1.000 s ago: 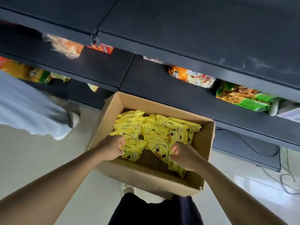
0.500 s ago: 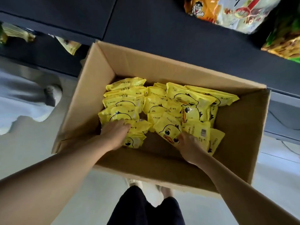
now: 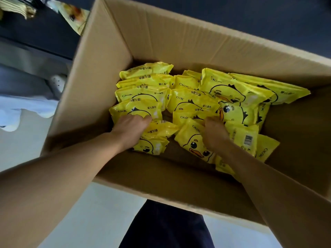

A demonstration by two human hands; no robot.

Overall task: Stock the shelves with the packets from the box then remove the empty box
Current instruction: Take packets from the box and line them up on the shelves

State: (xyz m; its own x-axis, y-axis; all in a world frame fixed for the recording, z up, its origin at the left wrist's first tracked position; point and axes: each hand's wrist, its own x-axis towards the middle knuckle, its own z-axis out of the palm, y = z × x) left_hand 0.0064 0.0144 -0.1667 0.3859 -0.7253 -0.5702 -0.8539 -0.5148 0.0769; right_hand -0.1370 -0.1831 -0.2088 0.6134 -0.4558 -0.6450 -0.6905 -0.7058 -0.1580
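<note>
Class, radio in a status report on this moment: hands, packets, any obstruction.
Left hand and right hand both down in the box, fingers curled into yellow packets. Box far from empty. Nothing blocking.

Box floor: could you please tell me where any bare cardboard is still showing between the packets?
In the box, bare floor shows between the near wall and the front packets, under both wrists. The right end beside the barcode packet looks free. Elsewhere yellow packets overlap tightly around the left hand and right hand.

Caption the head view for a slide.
Both hands, left and right, reach among yellow duck packets inside cardboard box.
</note>
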